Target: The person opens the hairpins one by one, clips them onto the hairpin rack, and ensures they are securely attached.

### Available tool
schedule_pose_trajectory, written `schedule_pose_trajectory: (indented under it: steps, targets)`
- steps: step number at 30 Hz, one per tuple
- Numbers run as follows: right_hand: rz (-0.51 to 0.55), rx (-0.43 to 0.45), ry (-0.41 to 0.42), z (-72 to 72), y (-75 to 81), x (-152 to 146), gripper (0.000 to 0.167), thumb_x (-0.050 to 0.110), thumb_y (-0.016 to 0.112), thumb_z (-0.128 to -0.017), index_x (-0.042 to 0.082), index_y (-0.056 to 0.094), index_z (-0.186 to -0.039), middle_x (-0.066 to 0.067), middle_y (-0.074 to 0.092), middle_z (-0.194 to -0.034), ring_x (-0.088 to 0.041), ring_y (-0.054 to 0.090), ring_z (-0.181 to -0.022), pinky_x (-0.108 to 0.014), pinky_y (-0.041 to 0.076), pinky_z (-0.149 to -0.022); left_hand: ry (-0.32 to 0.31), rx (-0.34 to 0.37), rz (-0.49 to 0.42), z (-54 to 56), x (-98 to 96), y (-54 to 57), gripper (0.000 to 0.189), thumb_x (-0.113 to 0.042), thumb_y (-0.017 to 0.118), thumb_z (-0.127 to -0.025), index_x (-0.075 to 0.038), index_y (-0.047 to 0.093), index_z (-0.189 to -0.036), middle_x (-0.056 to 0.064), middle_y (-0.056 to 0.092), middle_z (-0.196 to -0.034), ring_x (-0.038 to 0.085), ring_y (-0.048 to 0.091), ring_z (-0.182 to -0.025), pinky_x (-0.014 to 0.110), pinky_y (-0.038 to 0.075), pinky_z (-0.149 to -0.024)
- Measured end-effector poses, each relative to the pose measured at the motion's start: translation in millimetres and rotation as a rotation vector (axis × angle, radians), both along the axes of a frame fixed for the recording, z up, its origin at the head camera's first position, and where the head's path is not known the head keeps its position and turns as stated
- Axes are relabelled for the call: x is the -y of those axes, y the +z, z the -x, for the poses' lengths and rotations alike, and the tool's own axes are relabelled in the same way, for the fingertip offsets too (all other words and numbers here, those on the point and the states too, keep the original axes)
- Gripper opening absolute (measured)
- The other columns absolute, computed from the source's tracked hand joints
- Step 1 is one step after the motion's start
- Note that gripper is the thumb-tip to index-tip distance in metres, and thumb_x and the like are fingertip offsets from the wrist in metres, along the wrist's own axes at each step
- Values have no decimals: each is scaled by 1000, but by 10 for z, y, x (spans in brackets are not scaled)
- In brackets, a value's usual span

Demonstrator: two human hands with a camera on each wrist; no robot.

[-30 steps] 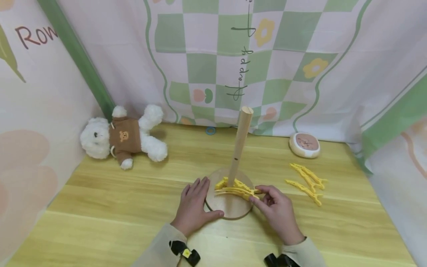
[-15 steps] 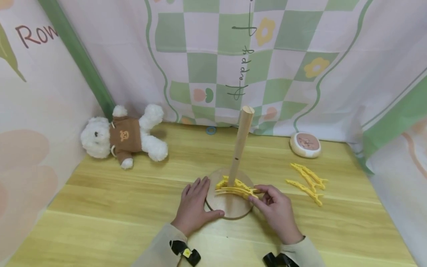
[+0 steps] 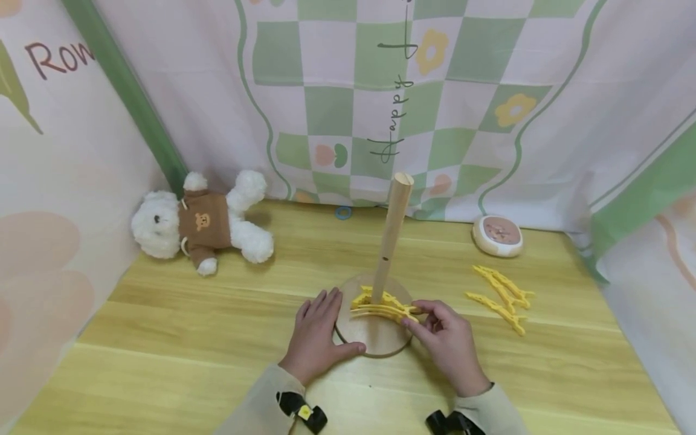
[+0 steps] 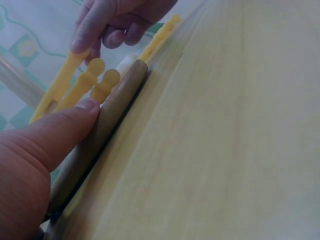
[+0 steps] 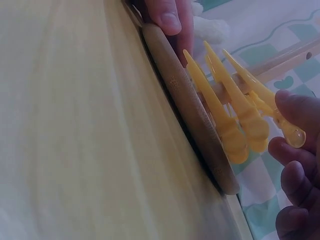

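Observation:
A round wooden base (image 3: 375, 341) carries an upright wooden rod (image 3: 391, 241). Around the rod's foot several yellow curved plastic pieces (image 5: 210, 95), with pointed tips and rounded, knobbed ends, are stacked in layers. My right hand (image 3: 447, 345) pinches the knobbed end of the uppermost yellow piece (image 5: 255, 77) between thumb and finger, at the right of the rod. My left hand (image 3: 317, 338) lies along the base's left side, fingers extended and thumb on the front rim. In the left wrist view, its thumb (image 4: 75, 117) is close beside the lower yellow ends.
More loose yellow pieces (image 3: 496, 308) lie on the wooden table (image 3: 190, 356) to the right. A white plush toy (image 3: 206, 223) in a brown top lies at the back left. A round white-and-pink device (image 3: 497, 236) and a small blue ring (image 3: 344, 212) sit near the back curtain.
My right hand has edged slightly left toward the rod, still pinching the yellow piece. The left hand stays in place on the base.

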State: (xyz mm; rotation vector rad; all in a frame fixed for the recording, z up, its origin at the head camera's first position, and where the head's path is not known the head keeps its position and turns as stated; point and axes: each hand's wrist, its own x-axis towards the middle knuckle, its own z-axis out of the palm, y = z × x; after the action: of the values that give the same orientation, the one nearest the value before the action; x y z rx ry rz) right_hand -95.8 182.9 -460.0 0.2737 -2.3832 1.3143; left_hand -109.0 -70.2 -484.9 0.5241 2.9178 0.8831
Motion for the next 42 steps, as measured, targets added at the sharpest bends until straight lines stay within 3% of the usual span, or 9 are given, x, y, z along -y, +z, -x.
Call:
schedule_pose_trajectory:
  steps: [20, 25, 30, 34, 42]
  targets:
    - [-9, 4, 6, 43, -25, 35, 32, 3, 88, -72, 4, 74, -100, 6, 58, -67, -5, 50, -58, -17, 42, -48, 2, -8, 3, -7, 15, 17, 112, -72, 71, -76, -5, 32, -157, 11, 30, -162, 33, 24, -150, 57, 12, -121]
    - [-101, -25, 5, 79, -51, 53, 34, 8, 90, -71, 6, 75, -101, 3, 68, -83, -12, 57, -74, -22, 48, -61, 5, -4, 4, 1, 1, 4, 113, -73, 71, -75, -6, 31, -157, 11, 29, -163, 33, 23, -150, 56, 11, -121]
    - [-155, -48, -5, 98, -65, 47, 35, 10, 90, -71, 6, 76, -102, 1, 69, -99, -15, 55, -94, -23, 44, -79, 4, 0, 11, 10, -10, -11, 115, -76, 69, -74, -7, 30, -158, 10, 27, -163, 32, 23, -151, 56, 10, -121]
    - [-159, -52, -2, 112, -72, 37, 35, 11, 90, -70, 7, 76, -103, -2, 66, -105, -14, 51, -101, -24, 40, -83, 3, 7, 15, 17, -13, -13, 115, -77, 68, -75, -8, 29, -158, 9, 27, -164, 31, 22, -151, 55, 10, -122]
    - [-171, -3, 3, 145, -102, 15, 36, 12, 88, -74, 9, 75, -106, -1, 71, -106, -15, 58, -99, -29, 49, -85, 6, 1, 10, 16, -5, -23, 115, -76, 69, -74, -7, 30, -158, 10, 28, -163, 31, 23, -151, 56, 12, -121]
